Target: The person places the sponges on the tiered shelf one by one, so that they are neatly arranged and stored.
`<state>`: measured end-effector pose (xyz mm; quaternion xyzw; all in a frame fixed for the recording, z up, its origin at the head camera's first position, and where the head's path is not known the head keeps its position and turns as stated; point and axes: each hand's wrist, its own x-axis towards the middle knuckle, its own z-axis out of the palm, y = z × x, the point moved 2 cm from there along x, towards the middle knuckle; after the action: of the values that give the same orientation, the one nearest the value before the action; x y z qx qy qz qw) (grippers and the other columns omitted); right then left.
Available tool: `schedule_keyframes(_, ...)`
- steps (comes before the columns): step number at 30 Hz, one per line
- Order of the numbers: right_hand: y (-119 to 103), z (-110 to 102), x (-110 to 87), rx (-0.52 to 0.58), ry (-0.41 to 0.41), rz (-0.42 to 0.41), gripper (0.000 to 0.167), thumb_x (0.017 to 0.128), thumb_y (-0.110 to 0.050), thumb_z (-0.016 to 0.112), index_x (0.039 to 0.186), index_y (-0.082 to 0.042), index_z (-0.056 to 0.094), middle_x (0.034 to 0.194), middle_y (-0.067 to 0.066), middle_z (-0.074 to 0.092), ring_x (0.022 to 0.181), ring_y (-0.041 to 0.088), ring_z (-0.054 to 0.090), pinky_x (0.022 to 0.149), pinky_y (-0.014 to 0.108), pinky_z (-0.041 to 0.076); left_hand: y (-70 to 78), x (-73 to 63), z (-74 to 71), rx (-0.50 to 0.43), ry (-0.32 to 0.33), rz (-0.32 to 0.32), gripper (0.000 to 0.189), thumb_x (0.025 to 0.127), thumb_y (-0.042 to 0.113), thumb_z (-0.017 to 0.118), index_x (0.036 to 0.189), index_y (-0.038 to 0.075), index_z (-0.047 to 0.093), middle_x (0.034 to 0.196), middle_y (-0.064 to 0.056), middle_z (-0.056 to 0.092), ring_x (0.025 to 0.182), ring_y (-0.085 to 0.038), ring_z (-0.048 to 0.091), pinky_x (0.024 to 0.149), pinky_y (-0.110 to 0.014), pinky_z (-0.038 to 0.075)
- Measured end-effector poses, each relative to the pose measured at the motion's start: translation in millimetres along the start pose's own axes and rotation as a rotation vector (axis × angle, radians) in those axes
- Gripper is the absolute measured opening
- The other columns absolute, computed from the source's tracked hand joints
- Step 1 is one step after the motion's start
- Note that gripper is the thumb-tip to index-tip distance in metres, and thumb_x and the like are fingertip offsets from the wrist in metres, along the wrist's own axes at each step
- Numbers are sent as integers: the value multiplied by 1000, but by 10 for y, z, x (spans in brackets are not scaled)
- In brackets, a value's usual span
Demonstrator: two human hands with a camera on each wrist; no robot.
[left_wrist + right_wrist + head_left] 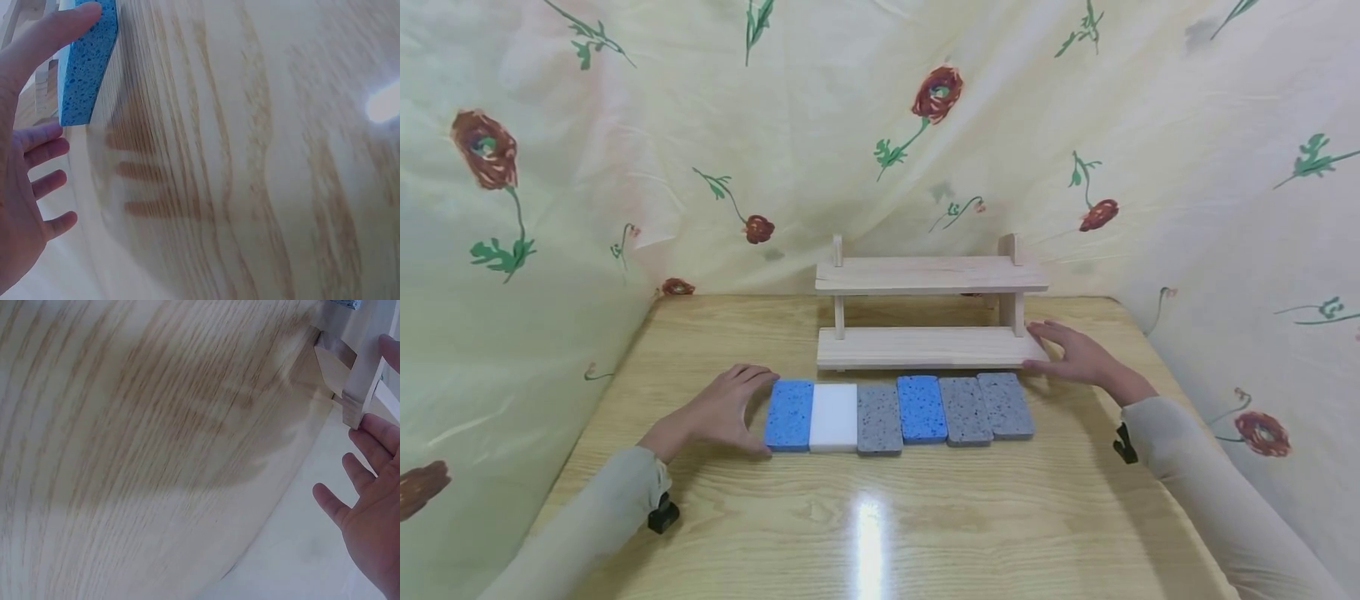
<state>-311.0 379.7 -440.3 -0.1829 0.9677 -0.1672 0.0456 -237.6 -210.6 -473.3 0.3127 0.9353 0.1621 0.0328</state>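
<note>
Several sponges lie flat side by side in a row: a blue sponge (790, 415) at the left end, a white sponge (833, 417), a grey sponge (879, 419), a second blue sponge (922, 408) and two more grey ones. My left hand (726, 412) is at the left end of the row, thumb and fingers spread about the first blue sponge's end. Behind the row stands a two-tier wooden shelf (925, 350). My right hand (1078, 358) touches the right end of its lower board, fingers spread. In the right wrist view the thumb lies by the board (365, 369).
The wooden table (775, 517) carries everything, with a bright light reflection near its front. A flowered cloth (820, 125) hangs behind and along both sides. Close behind the sponges is the shelf's front edge.
</note>
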Motion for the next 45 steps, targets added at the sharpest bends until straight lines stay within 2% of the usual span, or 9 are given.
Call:
schedule_keyframes(9,-9,56,36,56,11,-14,82,91,-41,74,152,3,42,157,33,37,147,55,28,117,68,25,-58,-72,63,-148,-49,-76,122,59,69,86,151,3,42,152,-17,48,141,-41,40,113,-63,38)
schedule_keyframes(20,-13,75,30,82,3,21,83,91,-43,74,154,0,41,159,31,35,148,54,27,117,68,24,-90,-97,152,-202,-52,-125,120,58,68,88,151,9,42,152,-12,48,140,-36,41,113,-60,40)
schedule_keyframes(27,2,77,25,86,28,24,82,89,-42,76,152,-1,44,158,29,38,147,53,29,117,68,26,-99,-88,104,-235,-40,-147,117,58,65,89,149,8,44,151,-14,47,141,-38,39,113,-62,38)
schedule_keyframes(35,33,75,14,100,18,50,85,89,-46,76,154,-3,42,159,30,34,148,54,27,115,72,25,-150,-71,51,-266,-7,-173,113,58,56,93,148,8,43,149,-16,47,140,-37,40,112,-62,39)
schedule_keyframes(39,55,63,6,98,17,65,85,89,-46,76,154,-3,42,160,30,33,148,54,27,115,71,25,-160,-49,18,-274,1,-166,113,58,52,94,148,6,43,148,-17,47,139,-39,41,111,-63,40)
schedule_keyframes(45,59,37,-16,114,18,73,85,88,-46,76,154,-3,43,160,30,33,147,54,27,115,72,25,-156,-28,-47,-304,6,-185,111,59,43,95,149,6,41,151,-18,44,143,-40,37,113,-65,37)
